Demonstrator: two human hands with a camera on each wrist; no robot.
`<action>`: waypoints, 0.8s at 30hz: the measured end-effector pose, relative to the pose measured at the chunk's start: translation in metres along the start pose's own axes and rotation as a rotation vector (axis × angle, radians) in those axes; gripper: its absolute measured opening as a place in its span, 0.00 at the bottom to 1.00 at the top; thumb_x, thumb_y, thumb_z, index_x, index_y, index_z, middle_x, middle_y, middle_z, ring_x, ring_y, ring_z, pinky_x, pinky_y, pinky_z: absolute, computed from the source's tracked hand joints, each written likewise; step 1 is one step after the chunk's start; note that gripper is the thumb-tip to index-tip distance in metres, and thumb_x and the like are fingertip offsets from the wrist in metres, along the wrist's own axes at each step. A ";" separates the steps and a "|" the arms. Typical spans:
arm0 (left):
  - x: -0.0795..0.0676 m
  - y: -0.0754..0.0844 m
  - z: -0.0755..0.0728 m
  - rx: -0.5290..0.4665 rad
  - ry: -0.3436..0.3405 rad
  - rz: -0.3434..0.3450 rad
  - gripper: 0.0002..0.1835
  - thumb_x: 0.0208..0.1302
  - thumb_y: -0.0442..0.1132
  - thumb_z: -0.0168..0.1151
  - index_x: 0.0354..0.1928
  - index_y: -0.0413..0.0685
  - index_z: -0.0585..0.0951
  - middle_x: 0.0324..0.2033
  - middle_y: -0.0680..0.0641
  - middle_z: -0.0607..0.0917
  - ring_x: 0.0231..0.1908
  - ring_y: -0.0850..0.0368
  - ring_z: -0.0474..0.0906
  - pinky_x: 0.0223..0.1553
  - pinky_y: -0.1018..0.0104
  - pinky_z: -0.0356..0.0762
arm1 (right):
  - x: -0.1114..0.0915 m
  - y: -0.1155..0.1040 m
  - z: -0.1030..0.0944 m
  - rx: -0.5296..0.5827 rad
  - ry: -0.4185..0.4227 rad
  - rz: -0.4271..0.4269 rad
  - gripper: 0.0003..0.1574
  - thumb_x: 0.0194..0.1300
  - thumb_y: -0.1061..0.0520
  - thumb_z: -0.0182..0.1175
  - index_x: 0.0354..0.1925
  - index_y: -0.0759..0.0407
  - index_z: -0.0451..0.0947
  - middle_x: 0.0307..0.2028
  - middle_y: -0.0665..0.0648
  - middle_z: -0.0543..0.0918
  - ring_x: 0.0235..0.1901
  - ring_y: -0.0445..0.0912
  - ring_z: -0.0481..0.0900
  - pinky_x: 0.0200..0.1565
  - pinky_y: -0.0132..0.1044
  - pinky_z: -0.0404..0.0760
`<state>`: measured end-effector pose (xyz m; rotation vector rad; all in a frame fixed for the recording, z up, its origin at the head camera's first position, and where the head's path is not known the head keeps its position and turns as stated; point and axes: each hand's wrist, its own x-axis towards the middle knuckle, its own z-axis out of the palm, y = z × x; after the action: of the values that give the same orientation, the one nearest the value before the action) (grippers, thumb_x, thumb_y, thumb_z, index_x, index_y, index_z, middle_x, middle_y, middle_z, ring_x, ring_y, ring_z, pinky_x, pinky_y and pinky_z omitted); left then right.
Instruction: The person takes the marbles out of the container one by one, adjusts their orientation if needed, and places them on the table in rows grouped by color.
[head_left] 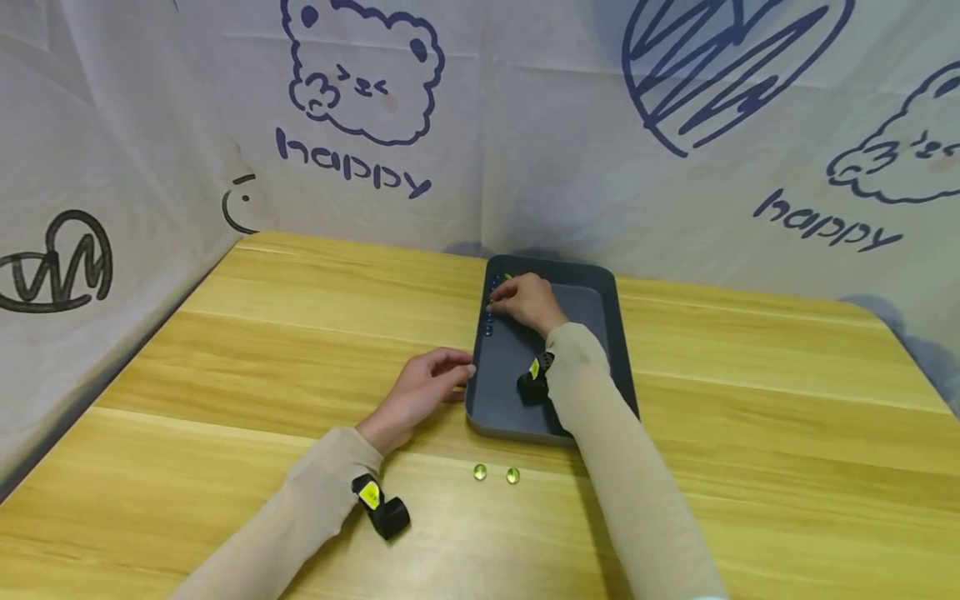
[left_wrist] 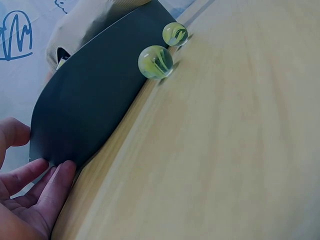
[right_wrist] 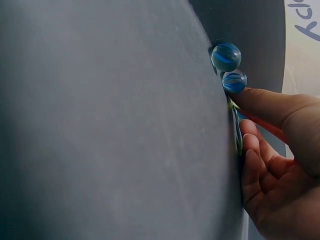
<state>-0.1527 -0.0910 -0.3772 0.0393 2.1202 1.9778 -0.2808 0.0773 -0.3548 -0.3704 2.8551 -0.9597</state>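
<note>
My right hand (head_left: 528,302) reaches inside the dark grey tray (head_left: 558,427), at its left wall. Its thumb and fingertips pinch around a green-streaked marble (right_wrist: 231,103), mostly hidden by the fingers. Toward my side of the thumb, two blue-streaked glass marbles (right_wrist: 226,57) sit along the wall. Beyond the fingers, more small marbles (head_left: 495,282), blue and yellow-green, line the same wall. My left hand (head_left: 427,385) is at the tray's outer left side, its fingertips touching the wall in the left wrist view, the fingers loosely bent.
Two yellow-green marbles, a left one (head_left: 480,472) and a right one (head_left: 513,475), lie on the wooden table (head_left: 315,308) before the tray's near edge. A white cloth (head_left: 540,167) with drawings hangs behind the table. Black wrist cameras sit on both sleeves.
</note>
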 end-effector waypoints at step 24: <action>-0.001 0.001 0.000 -0.014 0.009 -0.002 0.15 0.63 0.37 0.55 0.50 0.37 0.76 0.42 0.42 0.78 0.41 0.53 0.76 0.39 0.63 0.79 | -0.002 0.004 -0.005 0.144 -0.025 0.054 0.16 0.56 0.53 0.64 0.42 0.58 0.82 0.43 0.57 0.80 0.43 0.50 0.75 0.45 0.42 0.75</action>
<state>-0.1520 -0.0906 -0.3765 0.0261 2.1108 1.9958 -0.2801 0.0837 -0.3529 -0.2874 2.7381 -1.1332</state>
